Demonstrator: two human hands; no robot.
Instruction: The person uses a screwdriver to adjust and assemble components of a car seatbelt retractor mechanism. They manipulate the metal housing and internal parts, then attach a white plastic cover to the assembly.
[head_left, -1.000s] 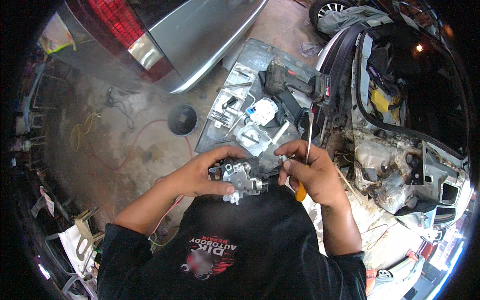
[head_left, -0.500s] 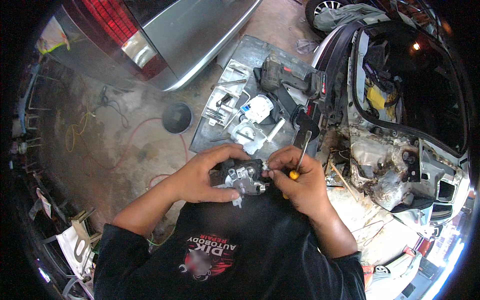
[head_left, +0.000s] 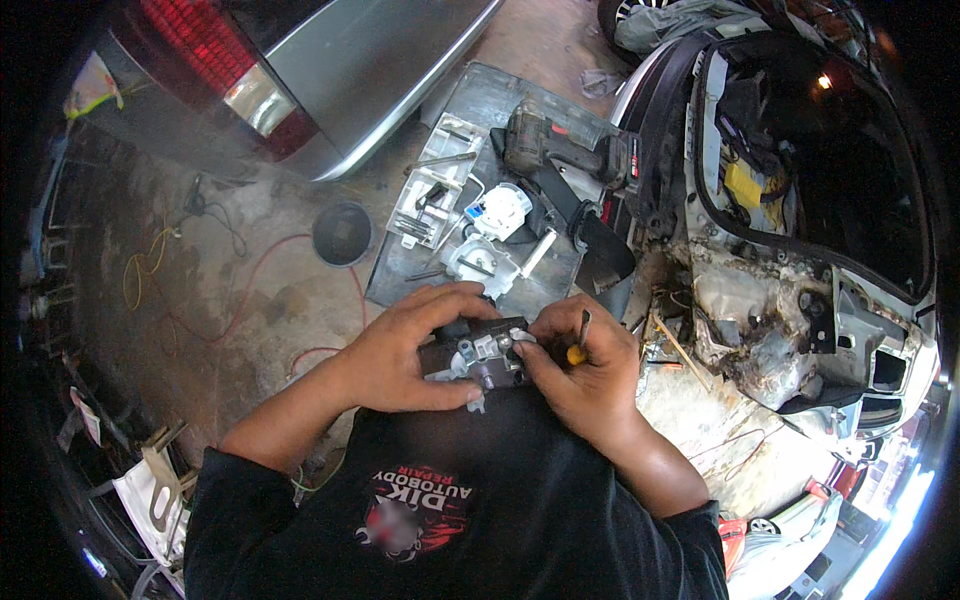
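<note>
My left hand [head_left: 400,355] is closed around a dark mechanical assembly [head_left: 485,365] with silver metal levers, held close in front of my black shirt. Its thumb presses along the near side, the fingers over the far side. The fingertips of my right hand [head_left: 595,375] pinch at a small pale part on the assembly's right end. Tucked in the same hand is a screwdriver [head_left: 577,355] with a yellow handle, its shaft sticking up between the fingers. Just beyond my hands lie a white round housing [head_left: 500,211] and another white plastic part [head_left: 475,262].
A grey work surface [head_left: 400,275] carries a black cordless drill [head_left: 560,150] and a white tray [head_left: 420,222] with small tools. A dark bucket [head_left: 342,235] stands on the floor to its left. A grey car's rear [head_left: 390,70] is far left; a stripped car body [head_left: 750,340] is right.
My right hand has shifted left, bringing the small pale part from beside the assembly onto its right end. The screwdriver's shaft has tilted and now looks shorter.
</note>
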